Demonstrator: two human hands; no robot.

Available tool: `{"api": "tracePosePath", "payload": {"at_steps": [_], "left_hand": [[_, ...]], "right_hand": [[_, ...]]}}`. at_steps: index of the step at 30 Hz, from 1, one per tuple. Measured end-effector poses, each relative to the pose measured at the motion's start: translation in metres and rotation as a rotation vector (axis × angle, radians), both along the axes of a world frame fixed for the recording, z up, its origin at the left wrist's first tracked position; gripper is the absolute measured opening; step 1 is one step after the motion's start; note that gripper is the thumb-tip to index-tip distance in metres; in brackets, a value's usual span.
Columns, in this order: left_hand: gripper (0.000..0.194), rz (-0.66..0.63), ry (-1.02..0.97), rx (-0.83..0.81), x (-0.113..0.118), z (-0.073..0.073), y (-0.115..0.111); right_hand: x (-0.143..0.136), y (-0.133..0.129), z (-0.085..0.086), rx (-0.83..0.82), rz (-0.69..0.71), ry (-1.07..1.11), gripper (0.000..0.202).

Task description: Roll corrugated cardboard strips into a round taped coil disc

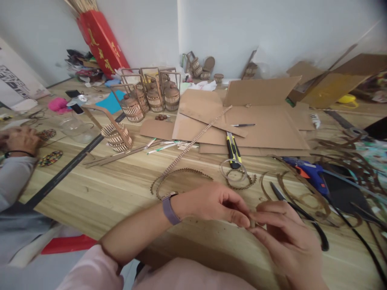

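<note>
In the head view, the left hand (210, 204) and the right hand (292, 239) both pinch one brown bit (252, 221), so each grip is closed on it (fingers hide most of its shape). The bit is up over the near side of the table (142, 173). It is so small that an uneven squeeze could make it pop out and fall. The black blade (306, 216) lies near the right hand, so a careless swing might bump it.

White banner (21, 74), far left: dark capitals, cut off and tilted; upper line reads "MENS", lower line approximately "EW-CTIO". Red box (101, 44), rear left: yellow Chinese-style characters on faces; blurred, exact reading not determinable.
</note>
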State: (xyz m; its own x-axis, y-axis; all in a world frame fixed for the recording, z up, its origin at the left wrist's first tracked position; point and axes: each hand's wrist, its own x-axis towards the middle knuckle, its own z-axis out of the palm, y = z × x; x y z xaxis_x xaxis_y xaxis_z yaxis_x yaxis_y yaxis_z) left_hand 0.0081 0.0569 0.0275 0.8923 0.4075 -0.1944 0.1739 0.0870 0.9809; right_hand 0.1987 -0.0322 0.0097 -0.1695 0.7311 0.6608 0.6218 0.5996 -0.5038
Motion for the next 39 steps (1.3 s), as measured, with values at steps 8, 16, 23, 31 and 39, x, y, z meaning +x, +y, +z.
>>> {"api": "tracePosePath", "payload": {"at_steps": [8,16,23,31,39], "left_hand": [[0.018,0.151,0.111,0.274,0.000,0.006,-0.003],[0.018,0.070,0.074,0.267,-0.001,0.006,-0.001],[0.004,0.007,-0.090,-0.147,0.003,-0.005,-0.002],[0.022,0.135,0.072,0.180,0.000,0.004,-0.002],[0.025,0.078,0.144,0.338,-0.002,0.009,-0.002]], "right_hand": [[0.000,0.005,-0.011,0.078,-0.087,-0.133,0.011],[0.001,0.002,-0.003,0.044,-0.022,-0.113,0.006],[-0.004,0.000,-0.003,-0.034,0.005,0.075,0.002],[-0.001,0.004,-0.011,0.057,-0.109,-0.093,0.014],[0.001,0.001,-0.007,0.030,-0.053,-0.103,0.012]]}}
